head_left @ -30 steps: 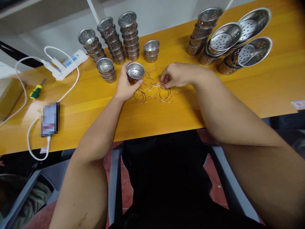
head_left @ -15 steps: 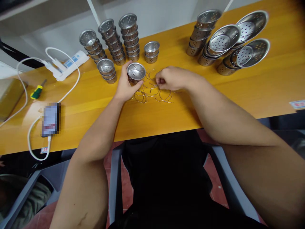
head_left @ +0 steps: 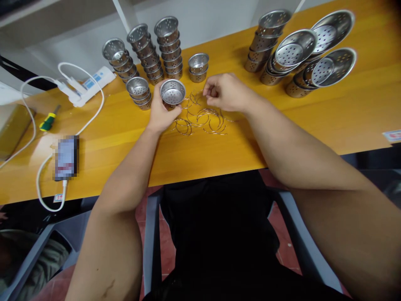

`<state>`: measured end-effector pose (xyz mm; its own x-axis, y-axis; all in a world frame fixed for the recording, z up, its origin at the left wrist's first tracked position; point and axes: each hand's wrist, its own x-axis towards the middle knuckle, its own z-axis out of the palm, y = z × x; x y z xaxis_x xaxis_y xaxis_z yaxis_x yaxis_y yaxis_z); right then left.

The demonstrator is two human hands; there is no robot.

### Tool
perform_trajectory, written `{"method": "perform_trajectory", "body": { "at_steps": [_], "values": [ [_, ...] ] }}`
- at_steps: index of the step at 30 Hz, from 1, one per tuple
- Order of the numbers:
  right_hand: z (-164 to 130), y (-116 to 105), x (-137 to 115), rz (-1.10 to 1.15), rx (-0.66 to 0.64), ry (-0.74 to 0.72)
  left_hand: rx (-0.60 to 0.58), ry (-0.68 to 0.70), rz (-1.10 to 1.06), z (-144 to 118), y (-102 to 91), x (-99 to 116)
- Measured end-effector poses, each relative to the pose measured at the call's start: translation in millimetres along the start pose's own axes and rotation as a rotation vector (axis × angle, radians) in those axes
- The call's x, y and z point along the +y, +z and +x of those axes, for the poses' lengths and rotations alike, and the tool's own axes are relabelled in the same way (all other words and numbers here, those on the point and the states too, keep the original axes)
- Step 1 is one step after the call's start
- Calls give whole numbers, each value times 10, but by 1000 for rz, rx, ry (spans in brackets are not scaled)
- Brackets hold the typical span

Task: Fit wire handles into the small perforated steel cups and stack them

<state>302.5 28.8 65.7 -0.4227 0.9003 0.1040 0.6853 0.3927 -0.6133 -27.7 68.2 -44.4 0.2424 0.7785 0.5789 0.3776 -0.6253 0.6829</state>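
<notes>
My left hand (head_left: 161,112) is closed around a small perforated metal cup (head_left: 173,93), thumb and fingers at its sides and its mouth facing up. Several thin, curved wire pieces (head_left: 205,117) lie scattered on the table between my hands. Over their right side hovers my right hand (head_left: 223,93), its fingers loosely curled and the thumb apart from them; I see nothing held there. Just left of the held cup stands a short stack of similar cups (head_left: 139,93). Two nested cups (head_left: 198,67) stand behind the wires.
Tall stacks of perforated cups (head_left: 169,48) line the back left. Larger perforated cups (head_left: 294,54), some tilted, fill the back right. On the left lie a power strip (head_left: 92,85) with white cables, a screwdriver (head_left: 49,121) and a phone (head_left: 66,158) on the yellow table (head_left: 200,159).
My right hand has risen a little off the wires, and its pinched fingers have come apart. My left hand has shifted slightly left with the cup.
</notes>
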Motion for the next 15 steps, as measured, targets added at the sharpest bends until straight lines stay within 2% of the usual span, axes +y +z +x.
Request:
{"method": "perform_trajectory", "body": {
  "at_steps": [6, 9, 15],
  "values": [
    [26, 66, 32, 183, 64, -82, 23, -80, -70, 47, 4, -100],
    [21, 119, -12, 281, 91, -54, 0, -66, -109, 57, -5, -179],
    [-6, 177, -147, 287, 142, -32, -62, -84, -198, 33, -13, -136]
  ]
}}
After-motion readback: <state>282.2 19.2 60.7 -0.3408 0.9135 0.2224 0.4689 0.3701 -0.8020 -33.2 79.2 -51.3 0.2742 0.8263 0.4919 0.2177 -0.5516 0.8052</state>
